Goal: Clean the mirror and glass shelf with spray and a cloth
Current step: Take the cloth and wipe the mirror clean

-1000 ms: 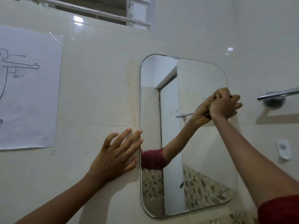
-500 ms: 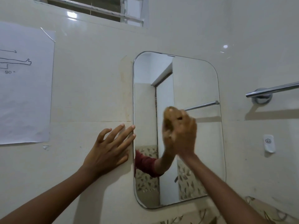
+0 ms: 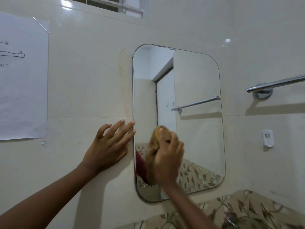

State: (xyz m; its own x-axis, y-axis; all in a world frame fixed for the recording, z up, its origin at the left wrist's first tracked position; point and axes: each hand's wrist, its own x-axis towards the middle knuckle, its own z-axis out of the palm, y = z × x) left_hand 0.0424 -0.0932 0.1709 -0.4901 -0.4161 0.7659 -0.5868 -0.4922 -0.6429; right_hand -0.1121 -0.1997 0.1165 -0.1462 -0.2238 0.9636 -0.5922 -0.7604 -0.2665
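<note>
A rounded rectangular mirror (image 3: 198, 90) hangs on the cream tiled wall. My right hand (image 3: 168, 156) is blurred with motion and pressed against the mirror's lower left part, closed around a bunched yellow-brown cloth (image 3: 159, 130) that sticks out above the fingers. My left hand (image 3: 109, 146) lies flat on the wall just left of the mirror, fingers spread, fingertips touching the mirror's left edge. No spray bottle and no glass shelf are in view.
A chrome towel bar (image 3: 277, 84) juts from the wall right of the mirror, a small white hook (image 3: 268, 138) below it. A paper sheet with an arm drawing (image 3: 23, 76) is taped at left. Leaf-patterned tiles (image 3: 247, 210) run along the bottom right.
My right hand with the cloth swept from the mirror's right edge at mid height down and left to its lower left part. The left hand stayed flat on the wall.
</note>
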